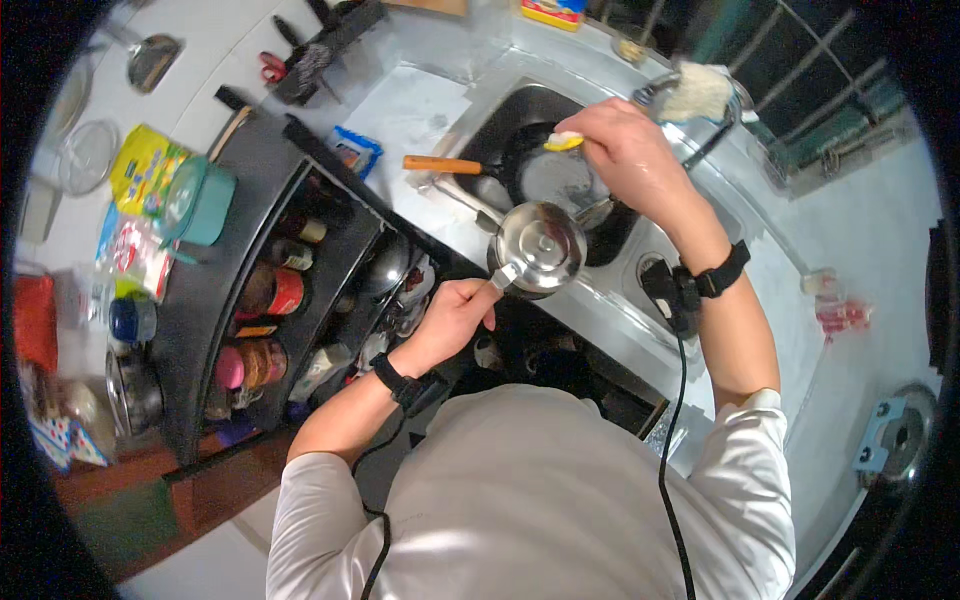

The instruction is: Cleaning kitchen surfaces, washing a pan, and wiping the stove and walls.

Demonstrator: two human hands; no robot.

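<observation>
My left hand (457, 319) grips the short handle of a stainless steel pot (541, 247), tilted over the near edge of the sink with a round, shiny face up. My right hand (619, 146) pinches a yellow and white sponge (563, 142) above the sink basin (534, 97), apart from the pot. Below it in the basin lies a dark frying pan (517, 142) with whitish liquid in it. A wooden handle (442, 165) reaches out over the basin's left rim. Part of the basin's contents is hidden by the pot and my right hand.
A folded cloth (697, 94) hangs by the faucet at the back right. Left of me, a black shelf (255, 150) holds jars, with a teal container (206, 201) on top. A blue packet (355, 152) lies on the counter, near a knife rack (330, 45). Black cables run from both wrists.
</observation>
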